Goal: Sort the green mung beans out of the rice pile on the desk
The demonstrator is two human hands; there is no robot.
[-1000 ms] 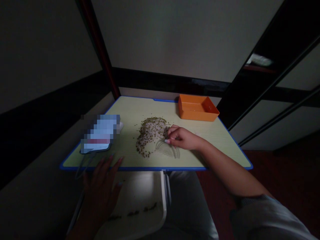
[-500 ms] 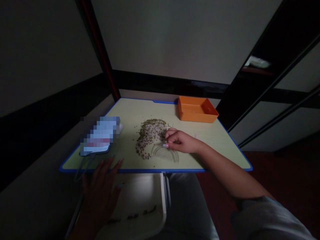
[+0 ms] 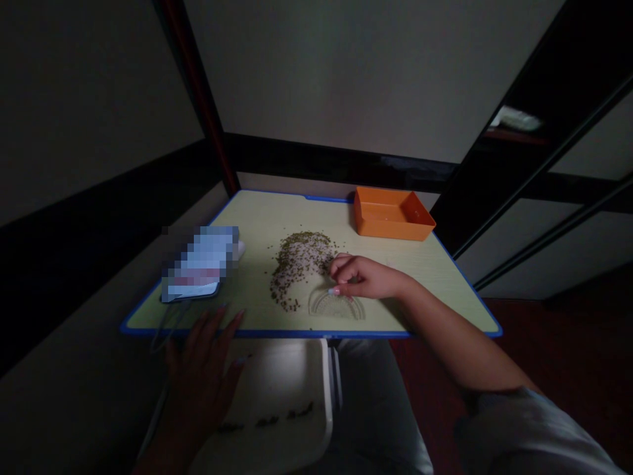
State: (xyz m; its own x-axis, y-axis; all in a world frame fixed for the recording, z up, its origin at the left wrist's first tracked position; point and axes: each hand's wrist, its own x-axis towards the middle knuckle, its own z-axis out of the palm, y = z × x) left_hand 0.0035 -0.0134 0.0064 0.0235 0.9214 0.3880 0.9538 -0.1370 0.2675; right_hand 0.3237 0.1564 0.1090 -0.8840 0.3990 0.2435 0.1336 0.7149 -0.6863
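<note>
My right hand (image 3: pixel 363 277) is over the middle of the table with its fingers curled in and the thumb against them. A clear protractor (image 3: pixel 336 307) lies under and just in front of it, its curved edge at my thumb tip. Beside the fingertips, small greenish-brown grains (image 3: pixel 301 254) are spread in a curved heap mixed with paler bits. My left hand (image 3: pixel 208 356), dim in shadow, has its fingers spread at the table's front edge. It reaches over a white tray (image 3: pixel 327 396) that holds several small dark clumps (image 3: pixel 267 421).
An orange bin (image 3: pixel 393 227) stands at the table's back right corner. A phone-like slab with a blurred screen (image 3: pixel 202 264) lies at the left, a thin cord (image 3: pixel 171 323) near it. The pale table (image 3: pixel 420 297) has a blue rim; dark-framed panels rise behind.
The protractor has shifted a little right and turned slightly, along with my right hand. My left hand stays at the table's edge. The whole view has shifted slightly.
</note>
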